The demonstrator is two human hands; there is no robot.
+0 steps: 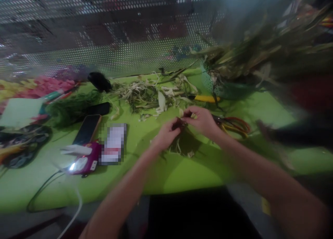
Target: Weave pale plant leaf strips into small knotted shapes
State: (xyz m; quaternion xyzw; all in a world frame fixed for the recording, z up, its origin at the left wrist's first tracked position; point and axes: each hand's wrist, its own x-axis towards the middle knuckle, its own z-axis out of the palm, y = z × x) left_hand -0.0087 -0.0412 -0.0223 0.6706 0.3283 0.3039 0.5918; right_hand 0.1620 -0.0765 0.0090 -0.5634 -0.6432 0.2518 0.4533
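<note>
Meeting above the green table [182, 173], the left hand [166, 133] and the right hand [201, 119] both pinch one small dark bit of plant material [182, 122] between closed fingertips; the picture is blurred, so I cannot tell exactly what it is. Under the hands lies a small heap of trimmings [182, 145]. Behind the hands a bigger pile of pale leaves and stems [153, 93] is spread on the table. Just right of the right hand lie scissors with orange handles [235, 124]. Well left of the hands lies a phone [87, 129], near a pink device [83, 162] with a white cable
</note>
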